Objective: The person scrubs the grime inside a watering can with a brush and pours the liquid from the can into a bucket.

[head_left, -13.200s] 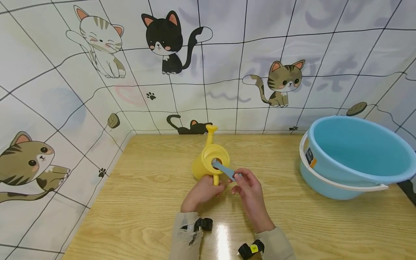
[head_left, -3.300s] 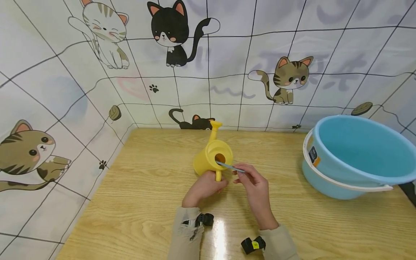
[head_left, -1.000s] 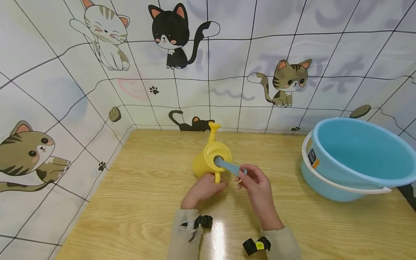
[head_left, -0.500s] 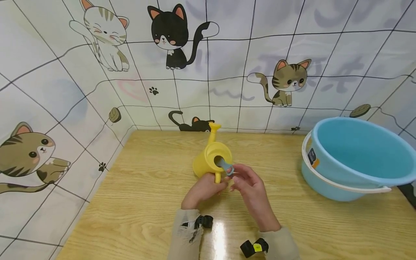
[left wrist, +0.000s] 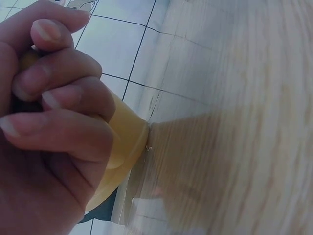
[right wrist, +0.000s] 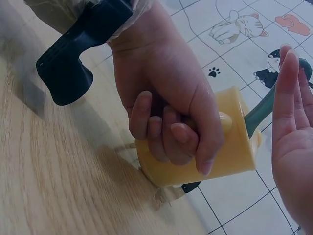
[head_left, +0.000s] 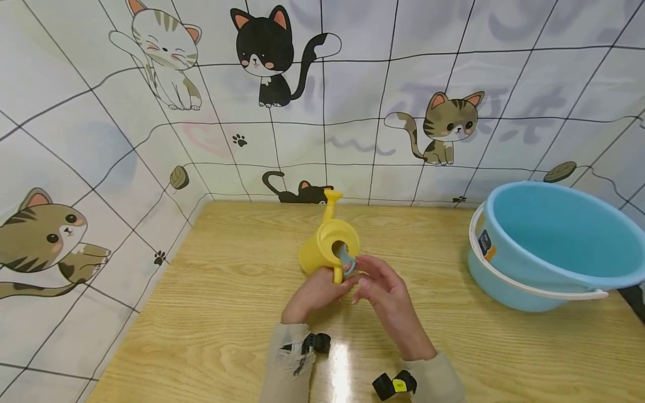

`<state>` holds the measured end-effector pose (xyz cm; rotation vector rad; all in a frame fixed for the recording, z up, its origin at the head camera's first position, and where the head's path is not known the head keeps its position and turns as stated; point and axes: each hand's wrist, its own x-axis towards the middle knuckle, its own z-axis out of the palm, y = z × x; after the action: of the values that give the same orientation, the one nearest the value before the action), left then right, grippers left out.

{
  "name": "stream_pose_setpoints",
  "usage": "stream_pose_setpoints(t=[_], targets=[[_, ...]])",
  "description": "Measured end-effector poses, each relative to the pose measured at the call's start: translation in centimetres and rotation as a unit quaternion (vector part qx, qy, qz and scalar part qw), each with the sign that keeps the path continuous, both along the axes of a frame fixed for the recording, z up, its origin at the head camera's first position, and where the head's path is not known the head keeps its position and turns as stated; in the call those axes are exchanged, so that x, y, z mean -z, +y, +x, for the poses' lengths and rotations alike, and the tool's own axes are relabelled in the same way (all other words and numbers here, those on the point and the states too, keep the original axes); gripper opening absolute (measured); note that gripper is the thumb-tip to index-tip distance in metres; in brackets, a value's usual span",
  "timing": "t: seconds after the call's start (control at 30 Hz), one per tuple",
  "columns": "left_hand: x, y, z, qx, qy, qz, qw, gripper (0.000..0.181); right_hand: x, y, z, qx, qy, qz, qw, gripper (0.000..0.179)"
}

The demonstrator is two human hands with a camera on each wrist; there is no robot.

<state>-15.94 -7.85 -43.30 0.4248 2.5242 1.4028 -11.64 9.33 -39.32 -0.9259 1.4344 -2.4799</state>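
A yellow watering can [head_left: 313, 256] stands on the wooden table, its spout toward the back wall. My left hand [head_left: 313, 295] grips the can's handle; curled fingers show in the left wrist view [left wrist: 68, 132]. A blue handled tool [head_left: 345, 256] sits in the can's round opening, its looped handle end sticking out toward me. Its other end is hidden inside, so its kind cannot be told. My right hand [head_left: 390, 299] is beside the loop, fingertips close to it. In the right wrist view the right fingers [right wrist: 288, 98] look straight, next to the tool's handle [right wrist: 259, 116].
A large light-blue bucket [head_left: 524, 291] with a white carrying handle [head_left: 529, 286] stands at the right. Cat-patterned sheeting [head_left: 353, 112] covers the back and side walls. Wood-grain tabletop [head_left: 216, 336] extends around the hands.
The blue tool has slid deeper into the watering can, its loop now near the opening. My right fingers have let go of its handle. The left hand and can have stayed in place.
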Motion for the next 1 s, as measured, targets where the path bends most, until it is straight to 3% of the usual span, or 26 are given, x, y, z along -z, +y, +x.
stream_pose_setpoints(t=[0.13,0.27,0.43,0.57,0.7,1.0], targets=[[-0.1,0.0,0.0,0.000,0.008,-0.010,0.9999,0.040,-0.1,-0.1,0.1,-0.007,0.013,-0.011,0.9998,0.041],[-0.1,-0.1,0.0,0.002,0.013,-0.017,0.9998,0.038,0.2,-0.1,0.0,0.008,-0.006,0.000,0.9999,0.040],[-0.1,-0.1,0.1,-0.006,-0.012,-0.012,0.9998,0.026,0.7,-0.2,-0.2,0.067,-0.057,0.028,0.9957,0.036],[-0.2,0.0,0.2,-0.006,-0.009,-0.023,0.9997,0.024,1.1,-0.2,-0.4,0.123,-0.077,0.054,0.9879,0.032],[-0.4,0.1,0.2,-0.008,-0.005,-0.030,0.9995,0.028,1.4,-0.2,-0.7,0.154,-0.065,0.093,0.9816,0.030],[-0.4,0.3,0.2,-0.010,0.008,-0.036,0.9993,0.025,1.6,-0.1,-0.8,0.177,-0.039,0.143,0.9729,0.031]])
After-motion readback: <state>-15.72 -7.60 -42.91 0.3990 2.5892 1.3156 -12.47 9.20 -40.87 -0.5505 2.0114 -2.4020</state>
